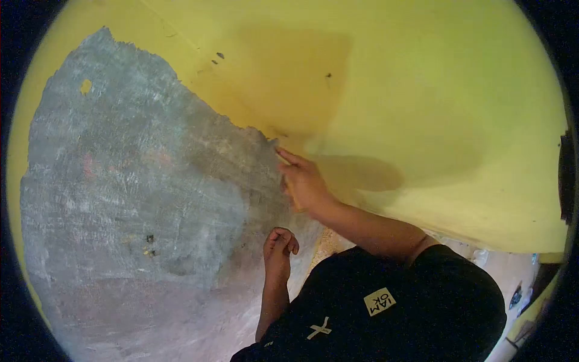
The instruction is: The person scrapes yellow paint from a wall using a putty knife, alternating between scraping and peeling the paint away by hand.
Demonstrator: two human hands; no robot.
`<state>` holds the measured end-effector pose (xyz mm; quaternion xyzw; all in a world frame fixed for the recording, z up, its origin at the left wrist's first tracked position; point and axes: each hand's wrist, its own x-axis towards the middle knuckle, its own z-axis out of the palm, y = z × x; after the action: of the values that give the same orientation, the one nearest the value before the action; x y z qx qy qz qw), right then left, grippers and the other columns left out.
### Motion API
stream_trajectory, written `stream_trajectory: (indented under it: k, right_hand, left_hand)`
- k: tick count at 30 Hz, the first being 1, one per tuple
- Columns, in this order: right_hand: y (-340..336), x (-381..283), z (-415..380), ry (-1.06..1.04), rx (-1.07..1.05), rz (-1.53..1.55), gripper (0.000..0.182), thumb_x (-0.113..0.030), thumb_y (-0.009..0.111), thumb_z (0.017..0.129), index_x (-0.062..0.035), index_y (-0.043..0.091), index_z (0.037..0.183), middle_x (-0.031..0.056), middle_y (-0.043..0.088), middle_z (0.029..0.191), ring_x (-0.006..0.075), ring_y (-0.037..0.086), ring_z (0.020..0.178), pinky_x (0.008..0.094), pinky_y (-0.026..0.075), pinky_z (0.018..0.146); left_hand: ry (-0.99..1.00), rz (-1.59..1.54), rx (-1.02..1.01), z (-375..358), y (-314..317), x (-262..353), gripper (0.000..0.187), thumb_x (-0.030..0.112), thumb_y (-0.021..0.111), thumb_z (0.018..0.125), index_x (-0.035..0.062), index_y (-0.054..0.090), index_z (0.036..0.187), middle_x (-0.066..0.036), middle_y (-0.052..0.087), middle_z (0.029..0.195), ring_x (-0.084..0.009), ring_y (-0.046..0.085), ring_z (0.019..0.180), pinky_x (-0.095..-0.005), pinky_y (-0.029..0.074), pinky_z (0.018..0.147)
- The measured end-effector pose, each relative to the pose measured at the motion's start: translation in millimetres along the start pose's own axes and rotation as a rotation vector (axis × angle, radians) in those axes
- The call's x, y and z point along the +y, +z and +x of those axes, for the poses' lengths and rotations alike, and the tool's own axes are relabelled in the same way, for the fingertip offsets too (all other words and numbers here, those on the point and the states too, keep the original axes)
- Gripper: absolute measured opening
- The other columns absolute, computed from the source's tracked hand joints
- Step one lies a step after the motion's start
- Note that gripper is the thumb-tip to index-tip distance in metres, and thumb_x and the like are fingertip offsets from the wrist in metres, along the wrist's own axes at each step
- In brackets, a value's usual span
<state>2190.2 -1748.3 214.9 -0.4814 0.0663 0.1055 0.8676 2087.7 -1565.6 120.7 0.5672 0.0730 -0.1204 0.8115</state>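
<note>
My right hand [303, 183] is closed round a slim scraper [297, 203] with a yellowish handle, one finger stretched towards its tip. The tip meets the ragged edge between the yellow wall coating [416, 90] and the bare grey patch [132, 199]. Most of the tool is hidden by the hand, which is slightly blurred. Lower down, my left hand [280, 241] hangs in front of the grey surface with its fingers loosely bent and a gap between them. Nothing shows in it.
A small yellow remnant [86, 86] remains on the grey patch. Dark chips mark the yellow coating, and two small dark spots [150, 245] lie lower on the grey. A dark object [566, 178] stands at the right edge. Floor [503, 268] shows at the lower right.
</note>
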Motion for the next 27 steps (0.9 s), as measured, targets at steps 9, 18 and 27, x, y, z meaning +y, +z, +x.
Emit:
stream_trajectory:
  k: [9, 18, 27]
  right_hand:
    - [-1.7, 66.4, -40.1, -0.275, -0.048, -0.043, 0.051, -0.017, 0.042, 0.107, -0.0103, 0.032, 0.156, 0.0037, 0.054, 0.079, 0.0122, 0.050, 0.063, 0.0283, 0.045, 0.055]
    - [0.3, 68.8, -53.6, -0.167, -0.275, 0.032, 0.064, -0.035, 0.043, 0.110, -0.0173, 0.011, 0.162, 0.0102, 0.050, 0.108, 0.0157, 0.056, 0.077, 0.0277, 0.052, 0.061]
    - [-15.7, 56.8, -18.0, -0.877, 0.007, -1.127, 0.063, -0.022, 0.055, 0.104, -0.0009, 0.031, 0.159, 0.0312, 0.037, 0.153, 0.0375, 0.040, 0.144, 0.0474, 0.025, 0.122]
  left_hand:
    - [0.332, 0.228, -0.040, -9.4, 35.9, 29.4, 0.054, 0.028, 0.065, 0.099, 0.0056, 0.046, 0.144, -0.009, 0.063, 0.094, -0.0196, 0.063, 0.079, -0.0333, 0.053, 0.070]
    - [0.376, 0.355, 0.028, -22.4, 53.9, 39.2, 0.074, 0.016, 0.062, 0.103, 0.0036, 0.021, 0.163, -0.015, 0.067, 0.119, -0.0227, 0.067, 0.099, -0.0365, 0.055, 0.085]
    - [0.758, 1.163, 0.265, -4.6, 58.3, 53.7, 0.054, 0.000, 0.058, 0.088, -0.0039, 0.056, 0.142, -0.022, 0.070, 0.113, -0.0333, 0.069, 0.091, -0.0393, 0.056, 0.082]
